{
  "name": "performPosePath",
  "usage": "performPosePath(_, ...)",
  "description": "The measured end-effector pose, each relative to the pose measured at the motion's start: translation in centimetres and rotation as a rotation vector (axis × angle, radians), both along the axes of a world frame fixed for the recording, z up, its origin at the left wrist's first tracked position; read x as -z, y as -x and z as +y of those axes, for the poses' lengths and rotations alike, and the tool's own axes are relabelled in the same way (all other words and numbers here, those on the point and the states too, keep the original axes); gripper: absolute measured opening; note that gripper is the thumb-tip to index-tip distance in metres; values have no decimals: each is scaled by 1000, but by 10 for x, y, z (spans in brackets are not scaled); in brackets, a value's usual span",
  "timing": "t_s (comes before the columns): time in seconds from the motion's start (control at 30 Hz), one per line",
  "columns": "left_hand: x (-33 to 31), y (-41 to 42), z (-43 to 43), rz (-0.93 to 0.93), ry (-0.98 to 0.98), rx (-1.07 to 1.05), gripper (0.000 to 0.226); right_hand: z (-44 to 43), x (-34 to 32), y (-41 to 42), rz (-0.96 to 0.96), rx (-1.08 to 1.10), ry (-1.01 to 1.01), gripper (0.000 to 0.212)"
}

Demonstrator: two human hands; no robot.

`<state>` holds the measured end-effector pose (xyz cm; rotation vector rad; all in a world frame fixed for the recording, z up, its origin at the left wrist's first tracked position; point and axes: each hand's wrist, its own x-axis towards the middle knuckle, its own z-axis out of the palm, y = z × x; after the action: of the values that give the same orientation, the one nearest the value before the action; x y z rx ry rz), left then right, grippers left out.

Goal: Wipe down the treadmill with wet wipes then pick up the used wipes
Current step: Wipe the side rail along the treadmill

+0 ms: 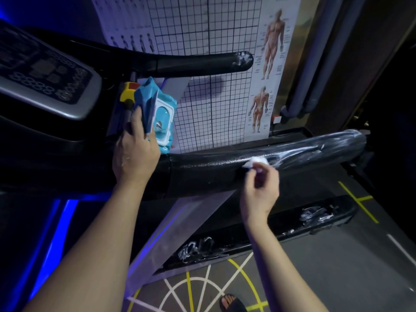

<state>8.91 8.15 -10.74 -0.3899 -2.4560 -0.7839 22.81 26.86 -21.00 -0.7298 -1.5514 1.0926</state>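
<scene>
A sandalled foot (231,304) stands on the floor (337,266), which is marked with yellow and white lines. Just beyond it, the treadmill's low side rail (270,230) carries white scribbled smears in several patches. They look unwiped, so this rail probably needs its own pass.

Above that, the right grip (261,188) pinches a small bunched wipe (255,162) at the fingertips and presses it to the near handrail (202,176). The wipe sits about midway along the bar. White streaks run from it toward the bar's far right end, while the stretch to its left looks dark and speckled.

A fingertip pinch puts little cloth on the bar. The step would likely go better with the wipe opened flat under the fingers and drawn in long overlapping strokes along the bar to its end. The hand should then curl round the bar to reach the back and underside, which cannot be seen from here. A balled wipe will probably only push the residue about.

The left grip (135,152) is closed round a blue pack of wipes (157,113), held beside a yellow knob (128,92) at the edge of the console (45,70). A fresh sheet is close by for when this one loads up, though pulling it will take the right hand. I would keep drips off the console buttons.

Farther off, the far handrail (202,61) has a white smear at its tip, so it probably wants wiping too. Behind it hangs a grid poster (267,64) with muscle figures.
</scene>
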Motion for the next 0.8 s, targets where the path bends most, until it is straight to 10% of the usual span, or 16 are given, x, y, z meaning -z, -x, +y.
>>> performPosePath(0.2,0,0,0,10,-8,8,52,-46,11,10,-104,-267,-97,10)
performPosePath(0.8,-2,-3,2,-7,-4,-14,58,6,6,-6,-44,25,184,14)
